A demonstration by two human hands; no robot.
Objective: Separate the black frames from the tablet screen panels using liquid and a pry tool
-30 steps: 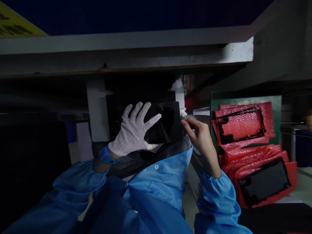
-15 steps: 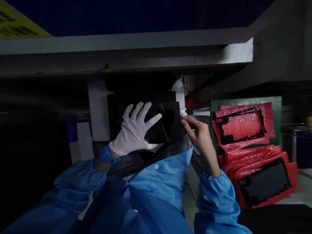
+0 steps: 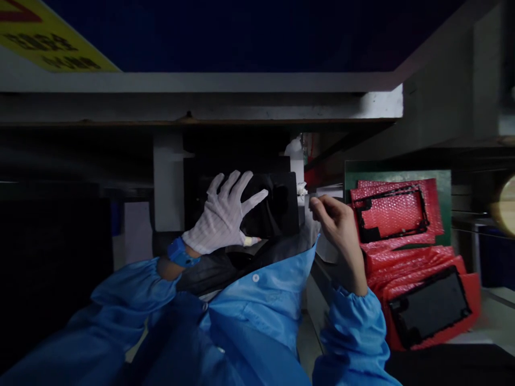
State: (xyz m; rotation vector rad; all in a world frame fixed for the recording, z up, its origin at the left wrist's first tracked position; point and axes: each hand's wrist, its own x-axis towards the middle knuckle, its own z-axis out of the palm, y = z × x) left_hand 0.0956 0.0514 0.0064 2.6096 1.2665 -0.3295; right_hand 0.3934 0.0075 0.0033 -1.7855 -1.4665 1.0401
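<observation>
My left hand [image 3: 225, 217], in a white striped glove, lies palm down with its fingers spread over a dark glossy flat panel [image 3: 284, 206]. The thumb has a pale yellow band around it and a bare tip, near the panel's lower edge. Just beyond the panel's right edge, my bare right hand [image 3: 336, 217] is closed in a pinch of thumb and forefinger. A small greyish bit may show at its fingertips, too dim to name. Much of the panel is hidden under the glove, and its lower edge meets dark cloth on my lap.
To the right, red bubble-wrap pouches [image 3: 408, 260] lie on a green board [image 3: 436, 185], with a black rectangular frame [image 3: 374, 233] and a dark-faced framed panel [image 3: 432, 305] on top. A shelf edge [image 3: 241, 107] runs across ahead, above the panel. White crumpled scraps [image 3: 301, 188] sit by the panel.
My right hand has moved a little to the right, away from the panel's edge, still pinched. The left hand stays spread on the panel. The whole view has shifted slightly.
</observation>
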